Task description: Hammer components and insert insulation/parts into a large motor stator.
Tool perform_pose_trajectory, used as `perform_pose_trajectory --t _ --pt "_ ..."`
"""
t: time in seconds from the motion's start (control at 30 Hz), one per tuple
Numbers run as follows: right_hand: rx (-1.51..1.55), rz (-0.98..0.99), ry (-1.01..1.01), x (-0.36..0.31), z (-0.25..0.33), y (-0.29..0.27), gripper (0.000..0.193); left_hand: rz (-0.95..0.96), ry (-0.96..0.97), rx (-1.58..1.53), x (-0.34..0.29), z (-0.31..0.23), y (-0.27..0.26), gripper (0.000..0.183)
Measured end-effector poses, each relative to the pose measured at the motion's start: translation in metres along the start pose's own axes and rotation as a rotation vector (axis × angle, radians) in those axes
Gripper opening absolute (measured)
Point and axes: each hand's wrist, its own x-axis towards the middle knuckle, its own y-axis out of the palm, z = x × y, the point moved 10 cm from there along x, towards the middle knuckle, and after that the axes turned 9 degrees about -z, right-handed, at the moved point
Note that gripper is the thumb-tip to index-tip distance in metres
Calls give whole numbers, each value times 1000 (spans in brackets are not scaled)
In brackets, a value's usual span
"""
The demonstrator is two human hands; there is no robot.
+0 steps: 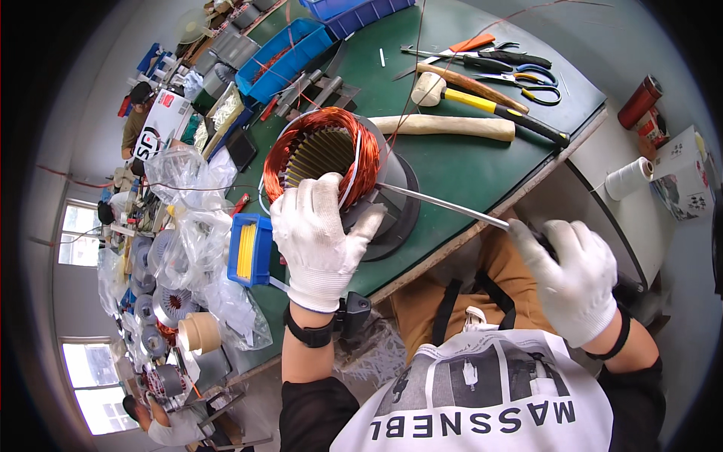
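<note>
A motor stator (324, 151) with copper wire windings sits tilted on a dark round stand (399, 203) on the green bench. My left hand (320, 237), in a white glove, grips the near rim of the stator over the copper coil. My right hand (576, 275), also gloved, is closed on the dark handle of a long thin metal rod (444, 205). The rod's far tip reaches into the stator's side near the white insulation strips.
Behind the stator lie a pale wooden stick (444, 126), a mallet (482, 102), scissors (527, 79) and pliers (489, 56). Blue bins (282, 60) stand at the back. A small blue tray with yellow strips (248, 248), plastic bags and more stators are at left. Thread spool (629, 177) at right.
</note>
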Motion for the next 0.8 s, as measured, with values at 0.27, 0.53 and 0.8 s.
perform_pose_trajectory --t 0.27,0.53,0.8 --pt "-84 2 24 -9 1 -9 43 -108 -23 22 0 -1 -3 51" --pt "-46 -10 8 -4 12 -3 43 -110 -68 24 0 -1 1 48" --pt "128 -207 84 -19 4 61 51 -163 -54 -42 -1 0 -5 47"
